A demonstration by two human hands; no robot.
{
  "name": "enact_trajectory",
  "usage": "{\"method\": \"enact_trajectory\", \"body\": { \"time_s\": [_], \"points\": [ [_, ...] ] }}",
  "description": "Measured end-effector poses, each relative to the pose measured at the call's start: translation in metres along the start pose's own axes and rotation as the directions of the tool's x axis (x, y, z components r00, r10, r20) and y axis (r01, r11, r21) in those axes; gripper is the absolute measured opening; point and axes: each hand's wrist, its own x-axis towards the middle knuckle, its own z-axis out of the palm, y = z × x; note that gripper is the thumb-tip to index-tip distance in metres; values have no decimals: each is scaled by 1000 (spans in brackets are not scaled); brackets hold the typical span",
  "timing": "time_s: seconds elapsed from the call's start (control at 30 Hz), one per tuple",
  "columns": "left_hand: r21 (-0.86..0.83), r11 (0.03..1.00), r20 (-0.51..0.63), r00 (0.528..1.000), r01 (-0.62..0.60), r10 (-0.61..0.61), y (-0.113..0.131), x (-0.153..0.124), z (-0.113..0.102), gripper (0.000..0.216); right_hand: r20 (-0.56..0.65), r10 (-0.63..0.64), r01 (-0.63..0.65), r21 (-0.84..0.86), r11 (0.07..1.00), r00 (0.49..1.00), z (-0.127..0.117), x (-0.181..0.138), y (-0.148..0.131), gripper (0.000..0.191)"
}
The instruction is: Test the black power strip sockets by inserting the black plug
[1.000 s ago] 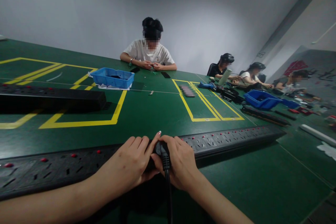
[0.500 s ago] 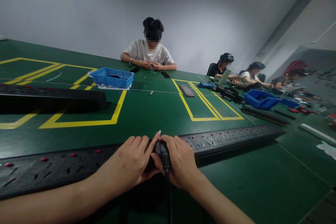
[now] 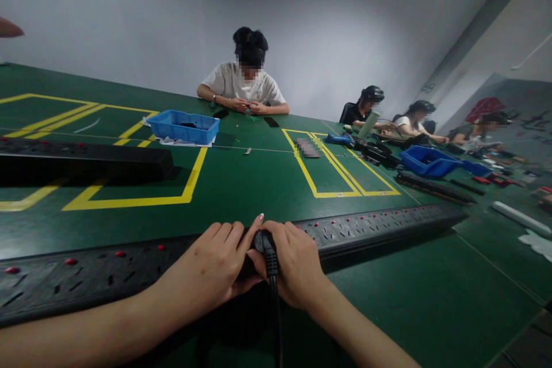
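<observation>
Near me on the green table (image 3: 388, 293) lay a long power strip (image 3: 362, 230), probably stiff and weighty, my left hand (image 3: 215, 267) clasping its middle. My right hand (image 3: 296, 259) gripped the black plug (image 3: 266, 245), likely light, best held by its body.

Between the fingers (image 3: 250, 236), the plug (image 3: 261, 242) looks like smooth plastic with a ribbed neck (image 3: 271, 265), the power strip (image 3: 366, 226) running out either side of them mostly matt plastic, the table (image 3: 241, 190) beyond them smooth and faintly glossy.
</observation>
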Motion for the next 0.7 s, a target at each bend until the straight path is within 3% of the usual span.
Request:
{"method": "enact_trajectory", "body": {
  "time_s": [0.3, 0.7],
  "points": [
    [18, 1000, 14, 1000, 1, -2, 0, 0, 3, 65, 61, -51, 51, -1, 999, 997, 0, -1, 4, 34],
    [15, 1000, -13, 1000, -1, 1, 0, 0, 2, 65, 27, -27, 25, 52, 998, 999, 1, -1, 5, 33]
  ]
}}
